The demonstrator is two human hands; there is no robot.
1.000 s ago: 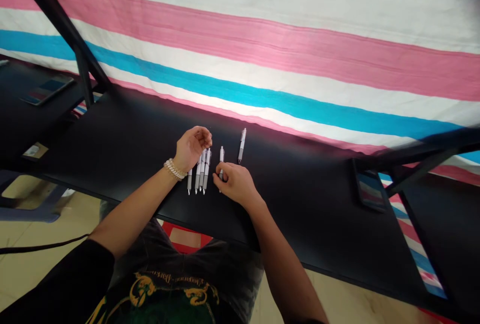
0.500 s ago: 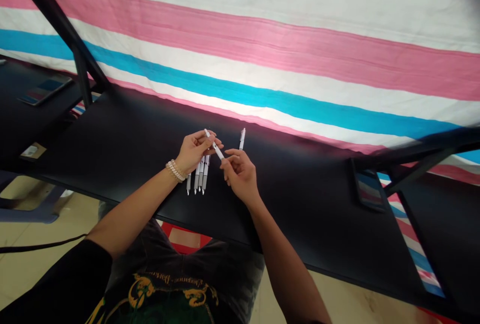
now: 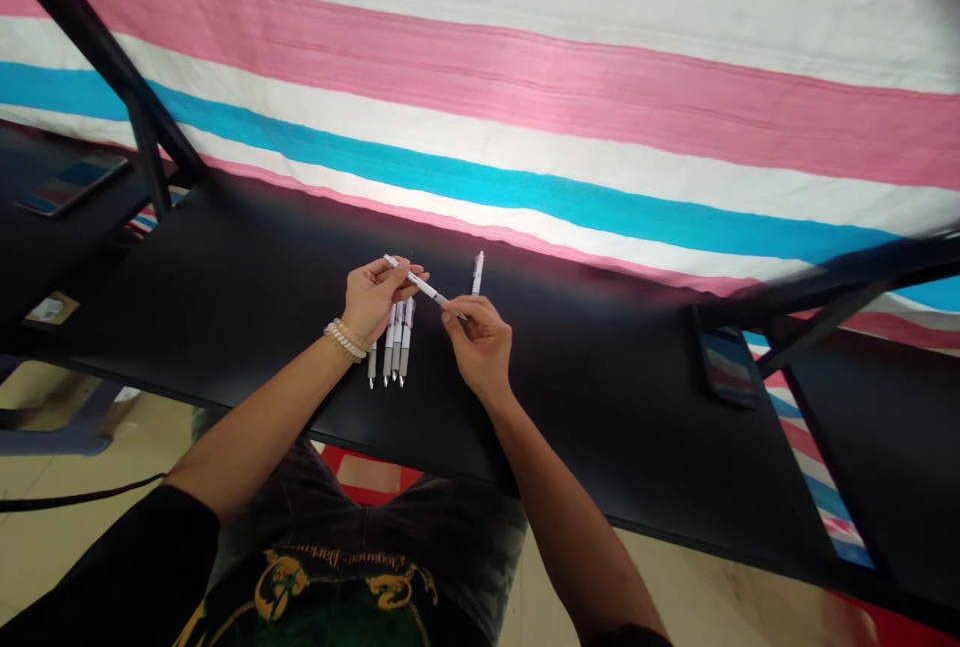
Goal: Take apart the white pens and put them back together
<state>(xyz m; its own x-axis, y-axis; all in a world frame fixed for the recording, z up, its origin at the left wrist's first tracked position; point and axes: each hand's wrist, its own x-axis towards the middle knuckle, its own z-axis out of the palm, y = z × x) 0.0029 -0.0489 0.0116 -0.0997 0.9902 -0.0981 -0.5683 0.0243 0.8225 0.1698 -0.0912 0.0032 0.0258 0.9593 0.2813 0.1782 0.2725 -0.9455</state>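
A white pen (image 3: 425, 287) is held slantwise above the black table (image 3: 600, 377), between my two hands. My left hand (image 3: 375, 297), with a beaded bracelet at the wrist, pinches its upper left end. The lower right end is gripped by my right hand (image 3: 478, 339), whose fingers hide part of the tip. Several white pens with grey grips (image 3: 396, 352) lie side by side on the table below my left hand, tips toward me; the hand covers some of their upper ends. Another white pen (image 3: 478, 272) lies just beyond my right hand, its lower part hidden.
A striped pink, white and blue cloth (image 3: 525, 107) hangs along the table's far edge. Black metal bars (image 3: 142, 142) rise at the left, and another frame bar (image 3: 825, 317) is at the right. A dark phone-like slab (image 3: 727, 367) lies near the right end.
The held pen has tilted flatter, and its upper end has moved left with my left hand. My right fingers now close farther around its lower end. The pens on the table lie as before.
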